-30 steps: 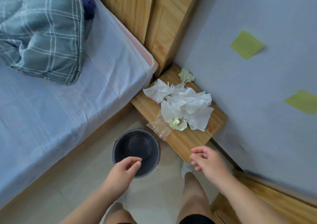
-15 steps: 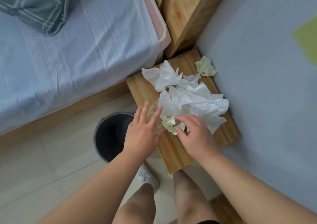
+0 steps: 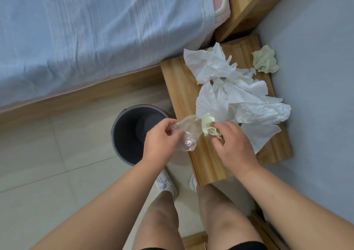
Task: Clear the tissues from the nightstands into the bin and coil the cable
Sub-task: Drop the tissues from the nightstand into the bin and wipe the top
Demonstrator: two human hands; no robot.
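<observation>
Wrapper [image 3: 188, 135] — now in left hand [image 3: 162, 141]

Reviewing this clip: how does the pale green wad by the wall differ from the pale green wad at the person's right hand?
The far green wad lies untouched at the nightstand's back corner; the near green wad is pinched by the right hand. The far wad shows whole; fingers cover part of the near one. The near wad touches the clear wrapper; the far wad does not. Both are crumpled and pale green.

Left hand [image 3: 161, 142] pinches wrapper [image 3: 186, 135]; right hand [image 3: 234, 146] grips tissue [image 3: 209, 125].
</observation>
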